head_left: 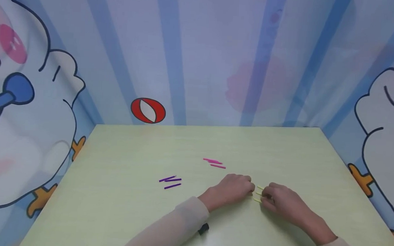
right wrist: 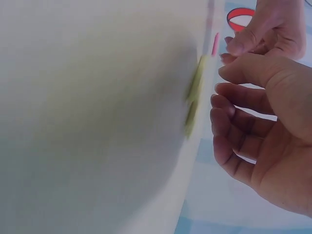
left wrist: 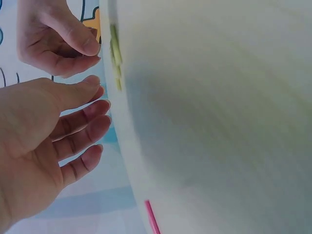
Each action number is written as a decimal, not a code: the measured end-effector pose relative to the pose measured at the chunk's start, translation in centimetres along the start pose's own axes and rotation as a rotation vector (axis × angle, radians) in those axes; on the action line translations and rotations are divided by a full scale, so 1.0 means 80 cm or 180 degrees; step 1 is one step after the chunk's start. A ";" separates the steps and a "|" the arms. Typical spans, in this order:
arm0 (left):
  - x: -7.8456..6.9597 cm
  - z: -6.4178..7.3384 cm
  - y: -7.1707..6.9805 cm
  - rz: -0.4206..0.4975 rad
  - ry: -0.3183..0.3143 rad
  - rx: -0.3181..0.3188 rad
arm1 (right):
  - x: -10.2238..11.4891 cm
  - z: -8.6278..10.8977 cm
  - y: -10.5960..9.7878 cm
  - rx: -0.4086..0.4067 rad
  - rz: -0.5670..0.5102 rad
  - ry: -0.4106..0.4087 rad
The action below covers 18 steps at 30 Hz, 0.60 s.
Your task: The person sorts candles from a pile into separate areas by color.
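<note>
Several thin pale yellow sticks point(head_left: 257, 200) lie on the table between my two hands. My left hand point(head_left: 233, 189) is just left of them, its fingers loosely bent and nothing between them in the left wrist view. From the right, my right hand point(head_left: 284, 202) reaches over their right ends, which it partly hides in the head view. In the right wrist view, the yellow sticks point(right wrist: 195, 83) lie apart from the loosely curled fingers, and thumb and forefinger have a gap between them.
Three pink sticks point(head_left: 215, 162) lie farther back near the table's middle. To the left are three purple sticks point(head_left: 172, 180). The pale table point(head_left: 113, 214) meets a blue striped printed backdrop point(head_left: 206, 64) behind and at both sides.
</note>
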<state>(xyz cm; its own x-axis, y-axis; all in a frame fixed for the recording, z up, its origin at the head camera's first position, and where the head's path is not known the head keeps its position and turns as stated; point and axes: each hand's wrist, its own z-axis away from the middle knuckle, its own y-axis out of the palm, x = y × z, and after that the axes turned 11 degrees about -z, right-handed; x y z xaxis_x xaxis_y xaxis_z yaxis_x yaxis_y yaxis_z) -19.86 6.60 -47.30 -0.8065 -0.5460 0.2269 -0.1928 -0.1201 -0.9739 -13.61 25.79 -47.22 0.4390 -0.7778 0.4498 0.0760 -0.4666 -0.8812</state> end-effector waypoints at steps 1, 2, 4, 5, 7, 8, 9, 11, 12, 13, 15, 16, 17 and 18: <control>0.003 0.002 -0.001 0.0039 -0.0028 0.0019 | 0.002 -0.004 0.001 0.0015 0.0002 -0.0017; 0.006 0.003 -0.002 0.0093 -0.0062 0.0032 | 0.004 -0.008 0.001 0.0023 0.0002 -0.0042; 0.012 0.007 -0.002 0.0165 -0.0138 0.0051 | 0.008 -0.016 0.003 0.0036 0.0019 -0.0100; 0.015 0.009 -0.002 0.0195 -0.0181 0.0059 | 0.011 -0.020 0.003 0.0040 0.0025 -0.0131; 0.021 0.014 0.000 0.0235 -0.0266 0.0081 | 0.016 -0.028 0.005 0.0031 0.0047 -0.0209; 0.024 0.016 0.001 0.0251 -0.0301 0.0088 | 0.018 -0.031 0.005 0.0019 0.0060 -0.0249; 0.027 0.018 0.001 0.0254 -0.0334 0.0098 | 0.019 -0.034 0.006 0.0005 0.0064 -0.0289; 0.032 0.022 0.003 0.0280 -0.0389 0.0109 | 0.023 -0.039 0.008 -0.0028 0.0066 -0.0364; 0.035 0.025 0.004 0.0290 -0.0407 0.0105 | 0.024 -0.042 0.008 -0.0046 0.0065 -0.0398; 0.037 0.028 0.004 0.0306 -0.0423 0.0097 | 0.025 -0.044 0.009 -0.0063 0.0062 -0.0430; 0.042 0.034 0.004 0.0349 -0.0450 0.0078 | 0.027 -0.049 0.011 -0.0082 0.0075 -0.0463; 0.045 0.037 0.005 0.0369 -0.0464 0.0066 | 0.028 -0.051 0.012 -0.0087 0.0088 -0.0474; 0.048 0.041 0.005 0.0393 -0.0490 0.0058 | 0.029 -0.054 0.013 -0.0085 0.0101 -0.0476; 0.051 0.044 0.004 0.0421 -0.0514 0.0049 | 0.030 -0.057 0.014 -0.0084 0.0101 -0.0488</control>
